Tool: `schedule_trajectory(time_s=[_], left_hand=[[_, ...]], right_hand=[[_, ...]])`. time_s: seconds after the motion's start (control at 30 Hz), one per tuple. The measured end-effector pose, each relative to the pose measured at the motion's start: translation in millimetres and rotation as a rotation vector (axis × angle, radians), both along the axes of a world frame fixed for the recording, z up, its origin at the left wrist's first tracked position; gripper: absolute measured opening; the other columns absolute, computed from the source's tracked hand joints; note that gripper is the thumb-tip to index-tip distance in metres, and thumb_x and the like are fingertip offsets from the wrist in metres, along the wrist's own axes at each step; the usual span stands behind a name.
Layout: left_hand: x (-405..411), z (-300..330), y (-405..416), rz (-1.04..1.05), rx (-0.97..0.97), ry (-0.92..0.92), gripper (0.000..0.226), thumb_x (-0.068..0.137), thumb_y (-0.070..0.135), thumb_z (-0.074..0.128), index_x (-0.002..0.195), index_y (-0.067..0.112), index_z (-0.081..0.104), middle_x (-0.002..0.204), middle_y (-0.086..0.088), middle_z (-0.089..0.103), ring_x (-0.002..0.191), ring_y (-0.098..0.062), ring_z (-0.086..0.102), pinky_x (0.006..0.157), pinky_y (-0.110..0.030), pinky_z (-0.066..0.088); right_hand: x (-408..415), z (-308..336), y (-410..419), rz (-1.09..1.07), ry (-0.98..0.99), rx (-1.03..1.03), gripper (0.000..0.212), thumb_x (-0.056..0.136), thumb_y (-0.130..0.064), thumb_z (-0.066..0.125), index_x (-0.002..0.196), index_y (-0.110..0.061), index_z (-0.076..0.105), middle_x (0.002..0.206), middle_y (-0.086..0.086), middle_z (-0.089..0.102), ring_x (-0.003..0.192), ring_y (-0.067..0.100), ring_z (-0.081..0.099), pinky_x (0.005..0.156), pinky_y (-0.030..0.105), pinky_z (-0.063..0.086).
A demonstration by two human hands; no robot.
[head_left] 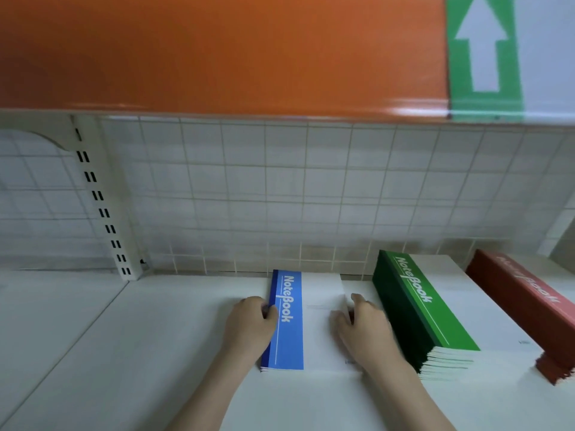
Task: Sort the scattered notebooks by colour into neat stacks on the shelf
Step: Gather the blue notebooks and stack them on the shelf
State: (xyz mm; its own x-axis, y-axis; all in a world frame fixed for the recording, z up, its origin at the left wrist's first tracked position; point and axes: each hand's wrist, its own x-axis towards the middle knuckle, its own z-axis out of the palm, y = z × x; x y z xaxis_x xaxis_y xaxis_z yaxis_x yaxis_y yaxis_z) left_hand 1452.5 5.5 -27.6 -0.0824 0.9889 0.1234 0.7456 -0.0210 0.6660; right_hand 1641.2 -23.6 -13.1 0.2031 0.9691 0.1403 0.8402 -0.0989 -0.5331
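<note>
A thin stack of blue-and-white notebooks (291, 318) lies flat on the white shelf (140, 353), in the middle. My left hand (249, 326) grips its left, spine edge with curled fingers. My right hand (364, 328) grips its right edge. To the right stands a tall stack of green notebooks (426, 309), close beside my right hand. Further right is a tall stack of red notebooks (525, 309), partly cut off by the frame edge.
A white wire-grid back panel (280, 188) closes the shelf behind the stacks. A slotted white upright (102, 206) stands at the left. An orange shelf front (217, 51) with a green arrow sign (483, 48) hangs overhead. Bare shelf surface lies left of the blue stack.
</note>
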Motion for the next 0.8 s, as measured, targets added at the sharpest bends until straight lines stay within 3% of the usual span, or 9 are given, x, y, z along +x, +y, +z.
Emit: schedule_trajectory(time_s=[0.1,0.2,0.6,0.73,0.8], left_hand=[[-0.2,2.3,-0.7,-0.016,0.031,0.039,0.04,0.092,0.017,0.05,0.057,0.013,0.033,0.051,-0.001,0.033,0.051,-0.016,0.029,0.051,-0.028,0.023],[-0.2,2.8,-0.6,-0.03,0.029,0.072,0.036,0.093,0.016,0.048,0.059,0.01,0.037,0.055,-0.007,0.038,0.053,-0.018,0.03,0.052,-0.029,0.023],[-6.8,-0.2,0.6,-0.045,0.023,0.054,0.031,0.093,0.012,0.048,0.063,0.001,0.05,0.068,-0.023,0.056,0.058,-0.02,0.036,0.055,-0.027,0.028],[-7.5,0.3,-1.7,-0.045,0.056,0.04,0.033,0.093,0.011,0.048,0.061,0.008,0.043,0.062,-0.016,0.052,0.055,-0.018,0.037,0.053,-0.025,0.026],[-7.0,2.8,-4.5,-0.036,0.086,0.116,0.028,0.094,0.011,0.045,0.067,0.008,0.052,0.076,-0.014,0.062,0.062,-0.016,0.043,0.055,-0.021,0.028]], right_hand=[[1.2,-0.8,0.4,-0.003,0.014,0.046,0.037,0.092,-0.024,0.046,0.126,-0.009,0.048,0.089,0.01,0.068,0.087,0.029,0.062,0.066,0.029,0.042],[0.3,-2.6,-0.1,0.024,-0.046,0.057,0.045,0.092,-0.022,0.043,0.136,-0.012,0.041,0.09,0.011,0.068,0.09,0.031,0.061,0.07,0.031,0.043],[-3.0,-8.7,-1.6,0.038,-0.1,0.091,0.045,0.09,-0.018,0.042,0.135,-0.016,0.041,0.086,0.007,0.067,0.089,0.028,0.06,0.067,0.032,0.041],[-4.4,-9.7,-2.2,0.034,-0.116,0.092,0.044,0.09,-0.019,0.043,0.134,-0.016,0.041,0.094,0.007,0.066,0.093,0.028,0.059,0.068,0.032,0.041],[-7.0,-8.6,-4.7,0.022,-0.122,0.079,0.045,0.09,-0.02,0.044,0.135,-0.015,0.04,0.106,0.008,0.064,0.102,0.029,0.057,0.073,0.032,0.042]])
